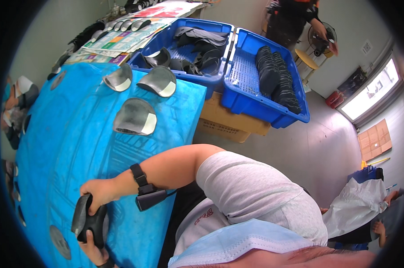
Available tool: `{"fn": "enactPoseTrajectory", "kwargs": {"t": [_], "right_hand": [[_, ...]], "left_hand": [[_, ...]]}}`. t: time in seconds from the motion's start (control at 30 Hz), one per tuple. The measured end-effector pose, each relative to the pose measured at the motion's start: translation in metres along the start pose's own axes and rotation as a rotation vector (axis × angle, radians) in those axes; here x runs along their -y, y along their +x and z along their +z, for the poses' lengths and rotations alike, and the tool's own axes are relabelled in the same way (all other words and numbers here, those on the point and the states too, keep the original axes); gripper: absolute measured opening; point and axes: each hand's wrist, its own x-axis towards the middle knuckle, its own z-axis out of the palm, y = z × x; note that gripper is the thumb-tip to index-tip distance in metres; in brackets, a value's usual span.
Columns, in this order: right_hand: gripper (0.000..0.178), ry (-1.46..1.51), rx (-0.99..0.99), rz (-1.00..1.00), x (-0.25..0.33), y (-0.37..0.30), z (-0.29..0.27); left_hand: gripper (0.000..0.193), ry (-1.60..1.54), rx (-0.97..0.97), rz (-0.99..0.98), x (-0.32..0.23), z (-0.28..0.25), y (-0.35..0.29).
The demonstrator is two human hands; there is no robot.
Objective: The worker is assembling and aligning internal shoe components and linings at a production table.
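Note:
At the lower left, over a blue-covered table (77,129), my right hand (101,193) and my left hand (92,252) grip a black curved moulded piece (95,223). My right thumb presses on its upper part, and my left fingers hold its lower end. Farther up the table lie three dark, cupped pieces with pale edges: a large one (133,117), a second (158,81) and a third (119,79). A flat dark oval piece (60,241) lies beside my hands. A black strap with a small box (150,199) is on my right wrist.
Beyond the table stand two blue crates: one (139,62) holds loose dark pieces, the other (307,117) stacked rows of black pieces (273,76). Under them is a cardboard box (224,127). Other people are at the top right and lower right; one handles a white sheet (356,203).

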Motion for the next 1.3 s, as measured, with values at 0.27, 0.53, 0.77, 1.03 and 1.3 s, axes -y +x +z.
{"fn": "enactPoseTrajectory", "kwargs": {"t": [0.27, 0.53, 0.77, 1.03, 1.3], "right_hand": [[0.031, -0.317, -0.035, -0.078, 0.01, -0.009, 0.002], [0.027, -0.356, 0.009, -0.065, 0.011, -0.017, 0.002], [0.024, -0.414, -0.039, -0.025, 0.016, -0.019, 0.0], [0.019, -0.314, 0.021, -0.07, 0.021, -0.025, -0.002], [0.015, -0.293, 0.088, -0.142, 0.026, -0.021, -0.019]], "left_hand": [[0.034, -0.258, -0.106, 0.092, 0.006, 0.01, -0.012], [0.028, -0.178, -0.089, 0.195, -0.001, 0.026, -0.02], [0.026, -0.191, -0.02, 0.263, -0.013, 0.035, -0.018], [0.017, -0.03, 0.041, 0.346, -0.019, 0.014, -0.025], [0.027, 0.142, 0.2, 0.448, -0.032, 0.004, -0.023]]}}
